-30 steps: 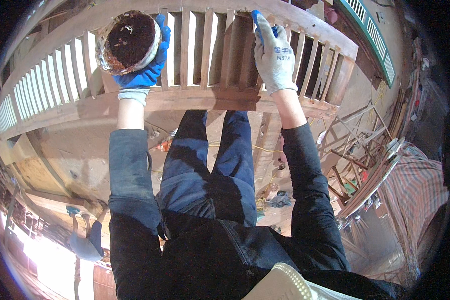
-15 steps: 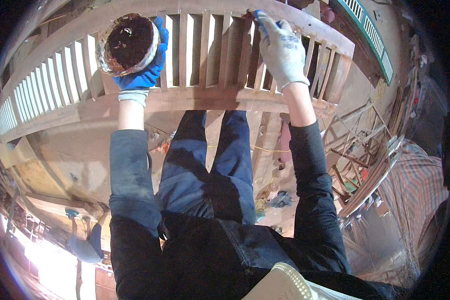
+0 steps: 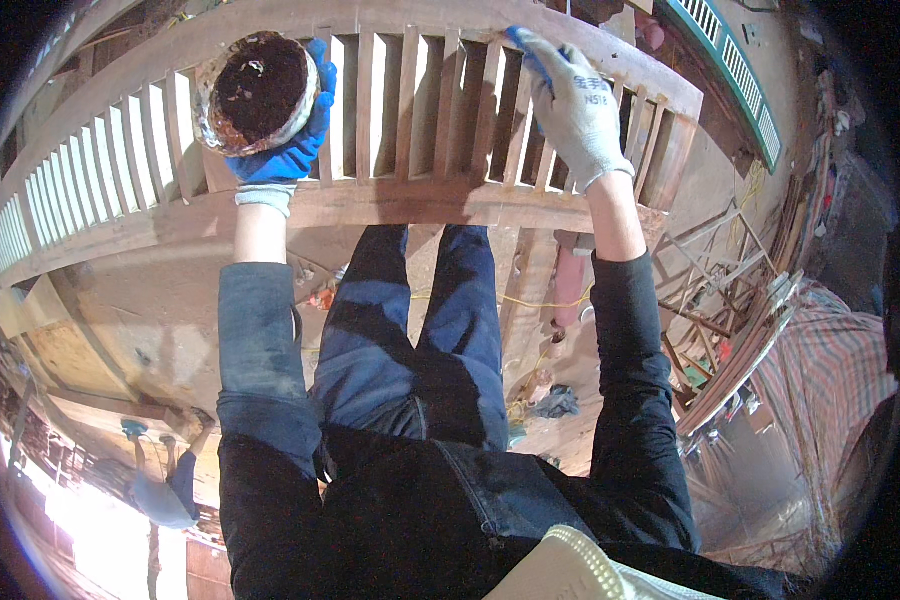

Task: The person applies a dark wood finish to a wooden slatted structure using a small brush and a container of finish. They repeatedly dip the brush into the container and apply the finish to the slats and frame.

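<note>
My left hand, in a blue-coated glove with a pale cuff, grips a round bowl from its right side and underneath. Dark brown paste fills the bowl, and its rim is crusted. A long wooden slatted panel lies across in front of me under both hands. My right hand, in a pale glove with blue on the fingers, reaches to the panel's far rail. Its fingers are bent together, with a fingertip at the rail beside the slat tops. Whatever they may hold is hidden.
A green slatted piece stands at the far right. Thin wooden frames and a striped cloth are at the right. A yellow cord runs over the floor beyond my legs. Another person is at the lower left.
My right hand has shifted slightly right along the far rail. The dark smear by its fingertips looks fainter now. My left hand still holds the bowl in nearly the same place.
</note>
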The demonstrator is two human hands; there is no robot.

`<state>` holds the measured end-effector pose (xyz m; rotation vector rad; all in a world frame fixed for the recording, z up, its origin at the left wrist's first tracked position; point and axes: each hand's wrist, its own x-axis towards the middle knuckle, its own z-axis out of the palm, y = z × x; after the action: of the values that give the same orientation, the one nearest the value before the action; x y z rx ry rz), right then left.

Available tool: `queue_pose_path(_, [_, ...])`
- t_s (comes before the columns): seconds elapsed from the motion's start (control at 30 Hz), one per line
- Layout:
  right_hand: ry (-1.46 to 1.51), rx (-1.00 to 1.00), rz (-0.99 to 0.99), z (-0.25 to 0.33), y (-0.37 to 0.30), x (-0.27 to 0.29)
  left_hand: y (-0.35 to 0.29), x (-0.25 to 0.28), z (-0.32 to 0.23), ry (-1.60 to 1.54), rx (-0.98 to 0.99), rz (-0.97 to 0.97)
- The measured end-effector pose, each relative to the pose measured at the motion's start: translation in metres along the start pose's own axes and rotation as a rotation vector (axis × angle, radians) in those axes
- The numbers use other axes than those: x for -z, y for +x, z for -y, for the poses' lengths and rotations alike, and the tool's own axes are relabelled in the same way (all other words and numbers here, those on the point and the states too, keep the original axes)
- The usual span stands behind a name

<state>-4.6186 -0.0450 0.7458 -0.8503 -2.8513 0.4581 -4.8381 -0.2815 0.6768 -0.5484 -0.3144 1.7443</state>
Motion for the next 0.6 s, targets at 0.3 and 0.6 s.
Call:
queue_pose_path(0.3, [0.028, 0.062, 0.024, 0.005, -0.004, -0.008, 0.002, 0.011, -0.007, 0.035, -0.009, 0.093])
queue_pose_path(0.6, [-0.061, 0.095, 0.092, 0.022, -0.002, -0.017, 0.004, 0.009, -0.003, -0.006, -0.001, 0.097])
